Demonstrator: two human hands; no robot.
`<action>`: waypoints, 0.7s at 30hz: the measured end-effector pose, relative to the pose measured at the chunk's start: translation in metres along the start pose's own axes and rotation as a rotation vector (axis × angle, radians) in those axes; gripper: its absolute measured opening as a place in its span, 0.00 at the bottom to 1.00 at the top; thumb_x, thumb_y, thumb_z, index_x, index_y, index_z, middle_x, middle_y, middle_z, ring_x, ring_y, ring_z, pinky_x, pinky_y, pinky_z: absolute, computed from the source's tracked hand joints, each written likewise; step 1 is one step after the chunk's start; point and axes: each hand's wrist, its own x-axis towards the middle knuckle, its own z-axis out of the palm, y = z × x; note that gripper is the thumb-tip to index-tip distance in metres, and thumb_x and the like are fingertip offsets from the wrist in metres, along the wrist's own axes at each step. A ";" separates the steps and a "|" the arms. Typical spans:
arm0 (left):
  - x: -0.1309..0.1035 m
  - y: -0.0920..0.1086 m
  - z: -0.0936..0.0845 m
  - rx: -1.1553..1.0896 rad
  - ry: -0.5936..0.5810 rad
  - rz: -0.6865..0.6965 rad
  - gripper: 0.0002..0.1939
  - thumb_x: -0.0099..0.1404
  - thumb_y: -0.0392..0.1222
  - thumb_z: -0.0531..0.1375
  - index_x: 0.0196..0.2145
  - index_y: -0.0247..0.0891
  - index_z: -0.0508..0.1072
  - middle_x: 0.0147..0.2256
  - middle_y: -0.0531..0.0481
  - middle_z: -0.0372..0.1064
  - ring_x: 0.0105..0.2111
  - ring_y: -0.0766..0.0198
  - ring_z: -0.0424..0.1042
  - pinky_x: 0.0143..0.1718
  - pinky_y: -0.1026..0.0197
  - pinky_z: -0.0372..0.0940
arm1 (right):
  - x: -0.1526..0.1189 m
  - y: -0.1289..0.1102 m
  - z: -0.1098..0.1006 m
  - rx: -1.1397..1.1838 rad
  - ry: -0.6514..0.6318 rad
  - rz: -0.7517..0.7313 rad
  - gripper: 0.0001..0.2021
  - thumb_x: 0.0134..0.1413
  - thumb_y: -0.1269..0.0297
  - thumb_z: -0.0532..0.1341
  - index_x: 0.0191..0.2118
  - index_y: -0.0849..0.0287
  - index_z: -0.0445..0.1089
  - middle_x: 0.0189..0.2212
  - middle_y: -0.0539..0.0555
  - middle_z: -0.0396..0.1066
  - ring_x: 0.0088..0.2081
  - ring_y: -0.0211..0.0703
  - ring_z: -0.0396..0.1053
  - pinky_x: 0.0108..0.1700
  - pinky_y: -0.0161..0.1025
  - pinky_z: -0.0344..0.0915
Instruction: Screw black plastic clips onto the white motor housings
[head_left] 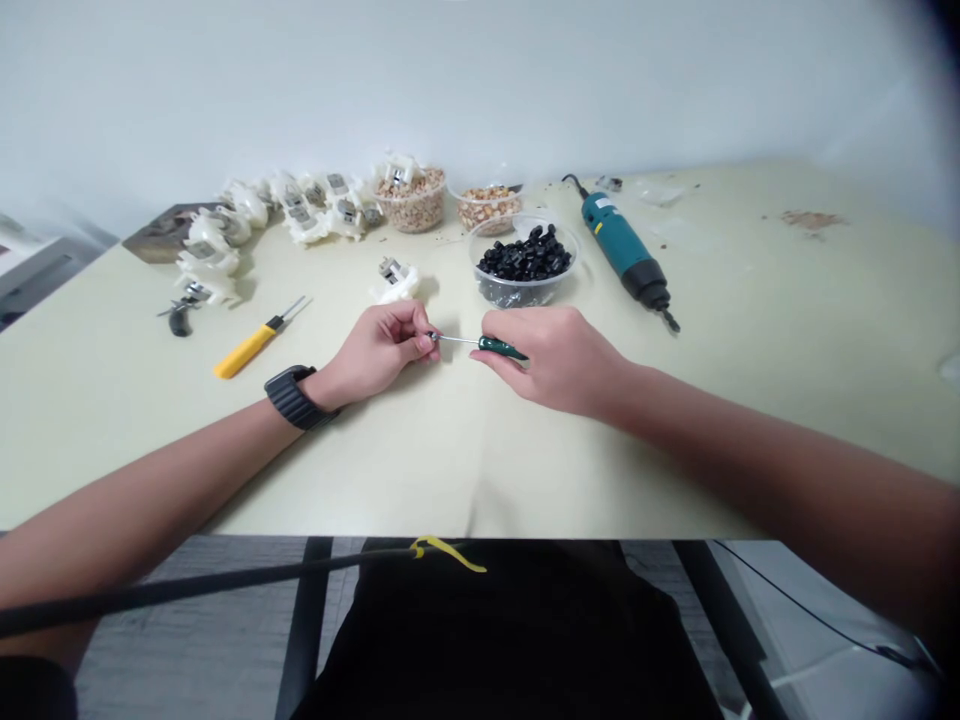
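Near the middle of the table, my right hand [559, 355] is closed around the dark green handle of a screwdriver [501, 347]. Its thin metal shaft points left, and the tip meets a small dark part [432, 337] pinched in the fingertips of my left hand [386, 350]. The kind of small part cannot be made out, since the fingers cover most of it. Just beyond my left hand lies one white plastic assembly [397, 282] with a grey metal piece. A clear bowl [573, 262] of small black plastic parts stands behind my right hand.
A yellow-handled screwdriver [247, 348] lies left, near a dark curved piece [178, 320]. Several white assemblies [210, 245] line the back left. Two tubs [411, 215] of small brown parts stand at the back. A teal power screwdriver [626, 250] lies right. A yellow-tied cable [300, 570] crosses the front.
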 end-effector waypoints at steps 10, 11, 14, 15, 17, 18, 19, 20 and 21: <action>-0.001 0.001 0.001 -0.004 -0.001 0.001 0.14 0.62 0.42 0.75 0.29 0.37 0.73 0.27 0.48 0.79 0.26 0.67 0.75 0.28 0.65 0.67 | 0.006 -0.003 0.003 0.255 -0.008 0.294 0.16 0.67 0.54 0.65 0.31 0.56 0.63 0.25 0.48 0.66 0.27 0.38 0.58 0.34 0.40 0.51; -0.001 0.001 0.001 0.001 0.001 0.002 0.14 0.62 0.42 0.75 0.29 0.37 0.74 0.27 0.48 0.79 0.26 0.67 0.75 0.28 0.65 0.67 | 0.005 -0.002 0.004 0.241 0.015 0.241 0.16 0.65 0.56 0.66 0.32 0.55 0.61 0.26 0.47 0.66 0.28 0.37 0.57 0.34 0.40 0.51; -0.001 0.001 0.001 0.002 -0.004 0.004 0.14 0.62 0.42 0.75 0.29 0.37 0.74 0.27 0.48 0.79 0.27 0.66 0.75 0.29 0.65 0.68 | 0.002 -0.001 0.004 0.193 0.058 0.102 0.14 0.65 0.61 0.66 0.33 0.55 0.59 0.27 0.47 0.65 0.29 0.37 0.56 0.35 0.40 0.51; -0.001 0.001 0.001 -0.003 -0.008 0.004 0.14 0.63 0.42 0.75 0.29 0.37 0.74 0.27 0.48 0.79 0.27 0.66 0.76 0.29 0.65 0.68 | 0.001 -0.001 0.004 0.182 0.064 0.076 0.14 0.65 0.62 0.65 0.33 0.55 0.59 0.27 0.47 0.66 0.29 0.37 0.57 0.36 0.40 0.51; -0.001 0.001 0.001 -0.011 -0.013 0.007 0.14 0.63 0.42 0.75 0.29 0.37 0.74 0.27 0.48 0.79 0.27 0.66 0.76 0.30 0.65 0.68 | 0.002 -0.002 0.003 0.169 0.066 0.077 0.14 0.66 0.61 0.65 0.34 0.55 0.59 0.27 0.47 0.66 0.29 0.37 0.57 0.35 0.40 0.51; -0.001 0.001 0.002 -0.013 -0.014 0.009 0.14 0.63 0.42 0.75 0.29 0.37 0.74 0.27 0.48 0.79 0.27 0.67 0.75 0.30 0.65 0.68 | 0.003 -0.003 0.003 0.170 0.059 0.115 0.13 0.66 0.59 0.66 0.35 0.55 0.60 0.27 0.47 0.66 0.28 0.37 0.57 0.35 0.40 0.51; -0.001 0.001 0.002 -0.016 -0.013 0.009 0.14 0.63 0.42 0.75 0.29 0.37 0.73 0.27 0.48 0.79 0.27 0.67 0.75 0.30 0.66 0.68 | 0.004 -0.004 0.003 0.178 0.044 0.171 0.13 0.66 0.57 0.65 0.36 0.55 0.61 0.26 0.47 0.65 0.27 0.37 0.57 0.34 0.40 0.51; -0.001 0.001 0.002 -0.017 -0.012 0.010 0.15 0.63 0.41 0.75 0.29 0.37 0.73 0.27 0.48 0.79 0.27 0.67 0.75 0.29 0.66 0.67 | 0.006 -0.005 0.002 0.189 0.026 0.234 0.14 0.67 0.55 0.64 0.36 0.55 0.61 0.25 0.46 0.65 0.26 0.37 0.57 0.34 0.40 0.51; -0.001 0.002 0.002 -0.015 -0.012 0.010 0.15 0.63 0.41 0.75 0.29 0.36 0.73 0.27 0.48 0.79 0.27 0.67 0.75 0.30 0.67 0.67 | 0.007 -0.006 0.002 0.202 0.011 0.287 0.14 0.68 0.54 0.63 0.35 0.55 0.62 0.24 0.47 0.65 0.25 0.37 0.57 0.33 0.40 0.50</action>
